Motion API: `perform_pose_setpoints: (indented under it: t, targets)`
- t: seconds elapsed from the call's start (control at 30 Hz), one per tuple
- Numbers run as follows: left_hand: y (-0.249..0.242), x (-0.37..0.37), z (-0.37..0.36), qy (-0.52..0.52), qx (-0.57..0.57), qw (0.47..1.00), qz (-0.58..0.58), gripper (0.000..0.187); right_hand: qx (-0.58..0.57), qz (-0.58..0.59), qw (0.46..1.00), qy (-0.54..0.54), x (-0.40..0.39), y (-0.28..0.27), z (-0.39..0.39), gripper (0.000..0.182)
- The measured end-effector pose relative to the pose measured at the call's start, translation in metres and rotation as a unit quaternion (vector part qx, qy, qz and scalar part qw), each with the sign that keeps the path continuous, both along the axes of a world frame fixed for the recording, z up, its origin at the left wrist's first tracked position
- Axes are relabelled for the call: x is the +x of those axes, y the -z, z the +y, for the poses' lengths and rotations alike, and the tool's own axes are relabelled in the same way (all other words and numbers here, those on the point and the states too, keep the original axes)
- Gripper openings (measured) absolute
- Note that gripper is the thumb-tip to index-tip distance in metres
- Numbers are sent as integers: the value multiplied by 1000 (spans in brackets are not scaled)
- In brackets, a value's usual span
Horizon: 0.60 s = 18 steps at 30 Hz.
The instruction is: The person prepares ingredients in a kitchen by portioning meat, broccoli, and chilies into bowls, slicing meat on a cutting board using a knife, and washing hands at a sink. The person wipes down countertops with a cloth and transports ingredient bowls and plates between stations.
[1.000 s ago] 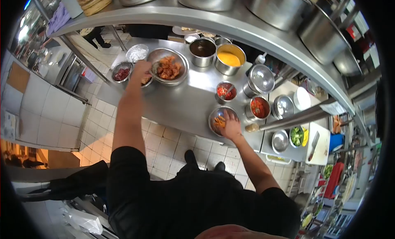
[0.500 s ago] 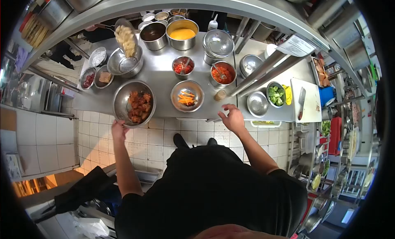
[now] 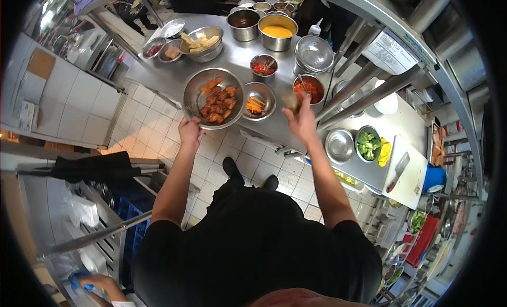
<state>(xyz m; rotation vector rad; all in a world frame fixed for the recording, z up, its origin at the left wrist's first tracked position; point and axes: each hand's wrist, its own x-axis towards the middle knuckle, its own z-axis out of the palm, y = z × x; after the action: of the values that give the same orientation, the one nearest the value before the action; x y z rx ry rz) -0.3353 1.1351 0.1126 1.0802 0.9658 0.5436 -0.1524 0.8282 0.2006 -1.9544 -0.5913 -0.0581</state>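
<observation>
Left grip [image 3: 189, 131] holds meat bowl [image 3: 212, 98]; right [image 3: 302, 123] grasps shaker [image 3: 290, 100]

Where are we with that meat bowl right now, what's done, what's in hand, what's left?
Done: the bowl of fried meat pieces sits at the near counter edge beside the small bowl of carrot strips. In hand: the left hand grips the meat bowl's rim; the right hand holds a small jar near the red sauce pot. Left: meat and carrots remain in separate bowls; the jar's state is unclear.
</observation>
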Motion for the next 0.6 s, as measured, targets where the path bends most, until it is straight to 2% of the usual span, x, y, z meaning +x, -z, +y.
perform_pose_setpoints:
  t: [0.07, 0.17, 0.27, 0.3, 0.4, 0.43, 0.53, 0.57, 0.6]
  targets:
    - [-1, 3, -16, 20, 3, 1000, -6, 11, -105, -193, 971, -92, 15, -55, 3, 45]
    - [-15, 2, -47, 26, -17, 1000, -6, 10, -182, -309, 925, -126, -1, -124, 26, 43]
    - [-24, -2, -57, 36, -41, 998, -19, 9, -340, -432, 803, -229, -27, -86, 71, 39]
    - [-27, -1, -54, 43, -45, 998, -29, 9, -367, -429, 787, -250, -26, -76, 81, 40]
    - [-38, -7, -49, 65, -42, 996, -36, 11, -384, -415, 810, -157, -13, -67, 97, 34]
    - [-41, -10, -48, 73, -38, 996, -36, 12, -403, -442, 783, -170, -11, -64, 103, 34]
    - [-41, -20, -41, 88, -52, 994, -31, 11, -425, -427, 786, -136, -9, -63, 118, 33]
    - [-40, -21, -36, 99, -46, 994, -28, 12, -425, -426, 776, -190, -12, -63, 122, 33]
    - [-39, -22, -31, 110, -41, 993, -25, 14, -433, -427, 771, -188, -15, -65, 128, 34]
